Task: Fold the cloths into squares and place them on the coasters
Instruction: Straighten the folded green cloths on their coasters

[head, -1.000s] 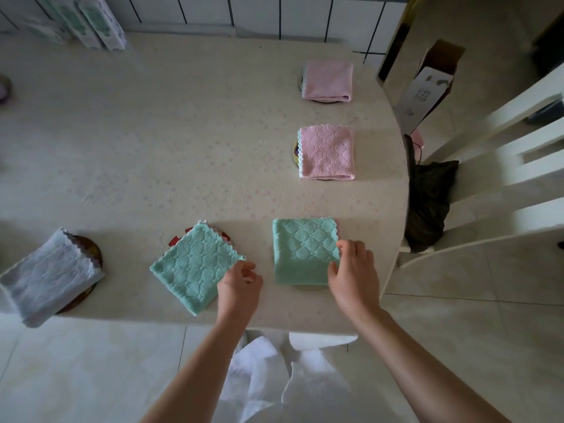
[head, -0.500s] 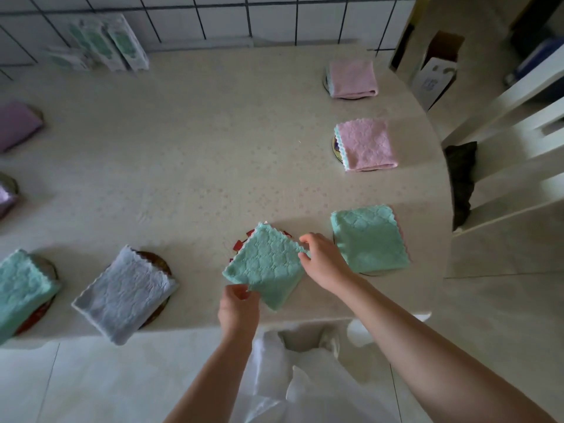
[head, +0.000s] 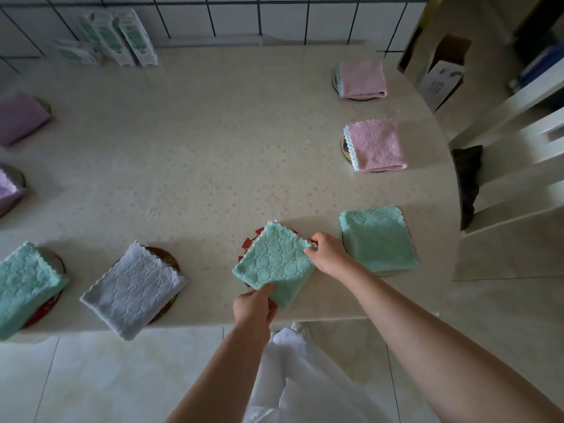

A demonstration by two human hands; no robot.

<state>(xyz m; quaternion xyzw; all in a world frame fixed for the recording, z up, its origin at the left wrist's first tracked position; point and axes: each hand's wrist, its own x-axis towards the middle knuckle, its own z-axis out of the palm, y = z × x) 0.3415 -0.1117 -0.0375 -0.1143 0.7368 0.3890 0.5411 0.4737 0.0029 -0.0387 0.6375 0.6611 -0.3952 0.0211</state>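
Observation:
A folded green cloth (head: 274, 261) lies turned like a diamond over a red-and-white coaster (head: 251, 239) near the table's front edge. My left hand (head: 253, 306) pinches its near corner; my right hand (head: 328, 254) pinches its right corner. To the right, a second folded green cloth (head: 378, 239) covers its coaster. A grey-white folded cloth (head: 131, 288) rests on a dark coaster (head: 166, 257) to the left, and another green cloth (head: 24, 285) lies at the far left.
Two pink folded cloths (head: 361, 79) (head: 375, 146) sit on coasters along the right side. Purple cloths (head: 21, 117) lie at the left edge. Boxes (head: 122, 38) stand by the tiled wall. A white chair (head: 512, 166) and a cardboard box (head: 442, 71) stand to the right of the table (head: 198, 154).
My right hand left the right-hand green cloth and moved to the middle one. Both hands now hold the middle green cloth by its corners. The view shifted left.

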